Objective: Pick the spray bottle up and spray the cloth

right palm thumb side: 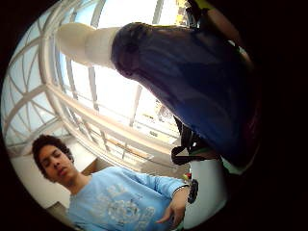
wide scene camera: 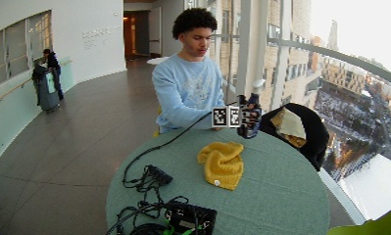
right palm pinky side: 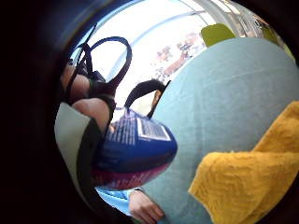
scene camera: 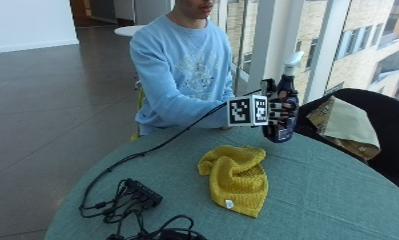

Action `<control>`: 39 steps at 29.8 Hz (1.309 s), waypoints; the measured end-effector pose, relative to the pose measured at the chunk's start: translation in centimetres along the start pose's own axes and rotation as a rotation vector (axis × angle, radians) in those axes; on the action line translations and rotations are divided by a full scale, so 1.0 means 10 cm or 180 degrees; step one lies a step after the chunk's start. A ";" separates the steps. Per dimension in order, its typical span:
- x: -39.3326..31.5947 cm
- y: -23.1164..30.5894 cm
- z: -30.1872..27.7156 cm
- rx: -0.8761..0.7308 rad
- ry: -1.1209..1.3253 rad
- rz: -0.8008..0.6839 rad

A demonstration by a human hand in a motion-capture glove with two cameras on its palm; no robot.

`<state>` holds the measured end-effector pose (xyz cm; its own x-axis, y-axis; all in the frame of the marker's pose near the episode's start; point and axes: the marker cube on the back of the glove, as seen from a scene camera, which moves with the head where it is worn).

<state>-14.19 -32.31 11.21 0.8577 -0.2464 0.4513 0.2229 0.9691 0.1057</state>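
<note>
Hand: we are holding our black-gloved right hand point(scene camera: 273, 111) raised above the round green-covered surface point(scene camera: 332, 200), beyond the far edge of the cloth, so the bottle has room to be aimed.
Fingers: our fingers point(scene camera: 283, 111) are curling round the body of the bottle and gripping it; we cannot tell whether any finger is resting on the trigger.
Bottle: the dark blue plastic spray bottle with the white nozzle point(scene camera: 285, 102) is sitting upright in that hand, its base clear of the surface and its white head pointing up. In the little finger side palm view its printed label point(right palm pinky side: 135, 149) is filling the space just beside the palm, with the cloth lying below it on the surface.
Cloth: the crumpled yellow knitted cloth point(scene camera: 236, 177) is lying loose on the surface, nearer the camera than the bottle and well apart from it, untouched.
Other hand: our bare left hand point(right palm pinky side: 145, 208) is resting at the person's side of the surface, away from the cloth.
Stage: we judge the lift is done and the spraying is not yet begun; the nozzle is needing to tip toward the cloth.
</note>
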 end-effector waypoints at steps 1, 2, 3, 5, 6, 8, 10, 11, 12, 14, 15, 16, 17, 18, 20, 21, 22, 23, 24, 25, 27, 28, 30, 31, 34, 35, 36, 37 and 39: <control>0.03 -0.01 0.07 -0.0040 -0.0006 -0.0007; 0.05 -0.02 0.13 -0.0080 -0.0002 -0.0012; 0.07 -0.02 0.18 -0.0118 0.0011 -0.0014; 0.11 -0.02 0.27 -0.0184 0.0039 -0.0016; 0.13 -0.02 0.31 -0.0209 0.0047 -0.0017; 0.16 -0.01 0.37 -0.0241 0.0050 -0.0030; 0.19 0.00 0.41 -0.0254 0.0050 -0.0059; 0.20 0.00 0.42 -0.0255 0.0052 -0.0077; 0.20 0.01 0.43 -0.0255 0.0056 -0.0097; 0.20 0.02 0.44 -0.0261 0.0071 -0.0137; 0.20 0.02 0.44 -0.0275 0.0081 -0.0152; 0.20 0.03 0.43 -0.0298 0.0093 -0.0160; 0.20 0.04 0.42 -0.0330 0.0105 -0.0162; 0.20 0.05 0.42 -0.0366 0.0121 -0.0159; 0.19 0.08 0.38 -0.0431 0.0164 -0.0153; 0.18 0.09 0.35 -0.0450 0.0193 -0.0154; 0.16 0.10 0.31 -0.0460 0.0230 -0.0161; 0.14 0.11 0.26 -0.0463 0.0274 -0.0170; 0.12 0.12 0.20 -0.0462 0.0324 -0.0182; 0.09 0.14 0.14 -0.0458 0.0377 -0.0193; 0.06 0.20 -0.02 -0.0442 0.0498 -0.0206; 0.04 0.23 -0.12 -0.0428 0.0571 -0.0206; 0.01 0.31 -0.36 -0.0378 0.0751 -0.0194; 0.00 0.36 -0.48 -0.0344 0.0850 -0.0184; -0.03 0.53 -0.84 -0.0226 0.1127 -0.0137; -0.05 0.60 -0.96 -0.0181 0.1207 -0.0114; -0.06 0.67 -1.06 -0.0134 0.1281 -0.0088; -0.07 0.75 -1.16 -0.0086 0.1352 -0.0061; -0.10 0.92 -1.35 0.0010 0.1497 -0.0013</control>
<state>-6.72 -23.29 -0.19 0.9739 -0.2271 0.0005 0.2257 0.9680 0.1097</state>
